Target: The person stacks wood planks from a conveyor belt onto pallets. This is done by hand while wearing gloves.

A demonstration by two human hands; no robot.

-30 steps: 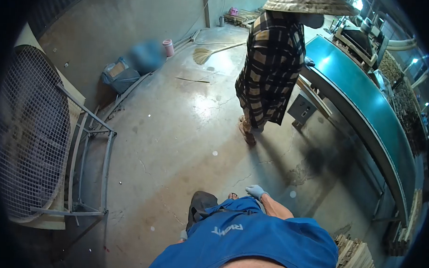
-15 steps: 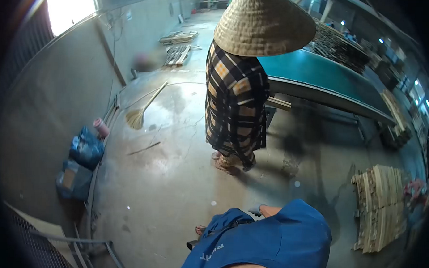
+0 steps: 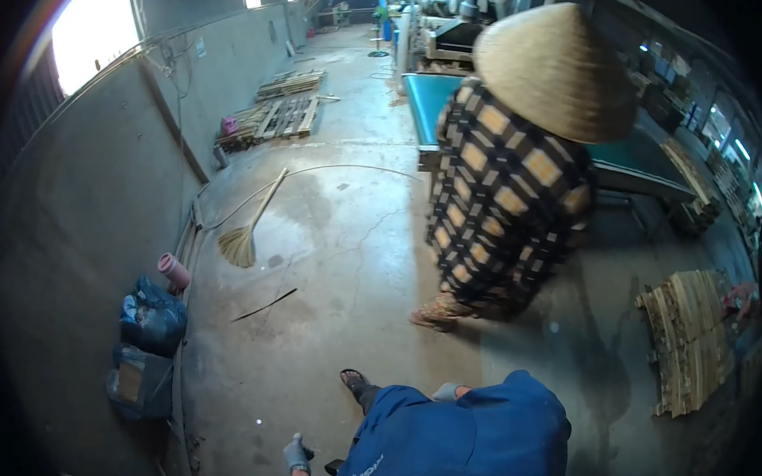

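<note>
My left hand (image 3: 297, 455), in a grey glove, hangs low at the bottom, left of my blue shirt (image 3: 466, 442). Its fingers look loosely apart, and I see nothing held in it. Only part of my right hand (image 3: 448, 392), also gloved, shows past the front edge of the shirt; its fingers are mostly hidden. Both hands are above the concrete floor (image 3: 336, 320), away from any object. Close ahead on the right walks a person in a checked shirt (image 3: 492, 191) and a conical straw hat (image 3: 559, 72).
A broom (image 3: 240, 246) and a thin dark strip (image 3: 265, 304) lie on the floor. Blue bags (image 3: 153, 316) and a pink tumbler (image 3: 174, 270) line the left wall. Wood strips (image 3: 684, 341) are stacked at right. A green-topped conveyor (image 3: 427, 105) stands behind the person.
The person in the hat has moved right and turned, showing more of the conveyor and machines behind. My left hand has come into view. My view has shifted forward.
</note>
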